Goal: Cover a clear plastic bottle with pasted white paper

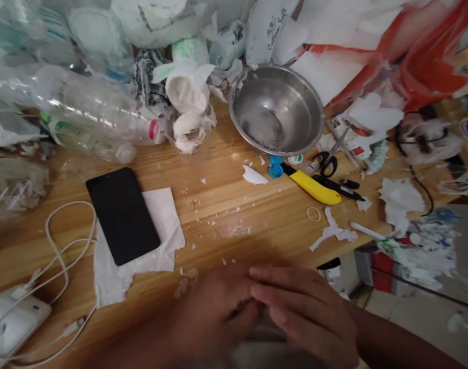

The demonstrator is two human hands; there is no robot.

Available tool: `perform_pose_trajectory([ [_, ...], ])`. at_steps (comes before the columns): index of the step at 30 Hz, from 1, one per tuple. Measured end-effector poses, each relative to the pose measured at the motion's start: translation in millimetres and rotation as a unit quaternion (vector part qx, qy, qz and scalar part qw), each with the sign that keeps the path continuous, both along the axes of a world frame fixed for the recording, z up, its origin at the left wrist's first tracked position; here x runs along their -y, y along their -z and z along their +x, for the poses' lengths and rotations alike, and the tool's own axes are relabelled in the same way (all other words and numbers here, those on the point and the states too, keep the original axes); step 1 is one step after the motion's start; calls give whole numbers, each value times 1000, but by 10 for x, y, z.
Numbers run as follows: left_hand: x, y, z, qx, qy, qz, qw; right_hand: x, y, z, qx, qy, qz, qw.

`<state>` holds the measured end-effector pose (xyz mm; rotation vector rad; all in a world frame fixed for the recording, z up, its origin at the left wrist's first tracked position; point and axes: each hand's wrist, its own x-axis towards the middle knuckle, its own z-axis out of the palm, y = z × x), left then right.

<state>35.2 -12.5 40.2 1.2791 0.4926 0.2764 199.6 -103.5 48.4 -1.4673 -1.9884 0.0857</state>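
One wooden table (pixel 214 169): spans the scene, carrying the clutter.
Steel bowl (pixel 295 102): far centre, probably set back to leave working room.
Hands: left hand (pixel 218 302) and right hand (pixel 306 312) together at the near side; whether they enclose anything cannot be told.
Phone (pixel 122 215): left, on paper (pixel 166 215), perhaps for protection.
Yellow-handled tool (pixel 314 187): right, apparently within reach.
White bits (pixel 214 223): loose just beyond the hands.
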Motion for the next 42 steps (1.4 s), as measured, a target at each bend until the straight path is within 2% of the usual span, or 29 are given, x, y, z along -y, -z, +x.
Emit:
perform_pose_trajectory([
  [1, -127, 1, 31, -7, 12, 131, 991, 39, -13, 149, -15, -82, 21, 996],
  [2, -257, 13, 77, -13, 21, 282, 959, 89, -16, 308, -16, -134, 29, 990],
  [3, -387, 33, 134, -21, 26, 425, 905, 146, -9, 471, -1, -142, 21, 990],
  [4, -512, 59, 198, -29, 23, 534, 845, 206, 6, 638, 20, -128, 28, 991],
  [5, -628, 90, 265, -32, 22, 606, 795, 264, 30, 805, 65, 1, -26, 998],
  [6, -733, 122, 331, -54, 20, 652, 756, 315, 60, 967, 83, 67, -51, 993],
  [7, -824, 155, 394, -73, 14, 683, 727, 358, 98, 1119, 91, 110, -62, 988],
  [8, -899, 187, 452, -97, 24, 702, 705, 391, 142, 1253, 100, 181, -81, 975],
  [9, -956, 217, 504, -127, 30, 708, 694, 417, 193, 1363, 111, 256, -128, 952],
  [10, -998, 245, 548, -154, 28, 711, 686, 437, 249, 1447, 102, 292, -190, 932],
  [12, -1037, 295, 612, -209, 34, 704, 678, 465, 372, 1534, 81, 352, -260, 895],
  [16, -1022, 362, 634, -248, 43, 706, 662, 469, 560, 1543, 33, 392, -280, 875],
  [19, -993, 358, 582, -234, 34, 735, 636, 422, 580, 1538, -13, 410, -289, 865],
  [24, -946, 297, 470, -203, 31, 768, 606, 360, 494, 1421, 27, 329, -286, 899],
  [26, -932, 289, 437, -187, 25, 777, 600, 373, 479, 1357, 47, 296, -251, 920],
  [29, -917, 290, 408, -172, 17, 783, 598, 415, 473, 1330, 95, 197, -172, 960],
  [31, -910, 287, 396, -173, 15, 782, 599, 439, 443, 1338, 117, 141, -138, 973],
  [34, -888, 269, 370, -175, 16, 781, 599, 463, 327, 1277, 102, 57, -118, 986],
  [38, -836, 246, 315, -179, 19, 777, 603, 513, 174, 1014, 3, -110, -131, 985],
  [40, -808, 247, 292, -182, 7, 771, 610, 599, 200, 870, -40, -126, -148, 980],
  [42, -789, 252, 278, -185, -10, 764, 618, 762, 313, 746, -90, -79, -190, 974],
])
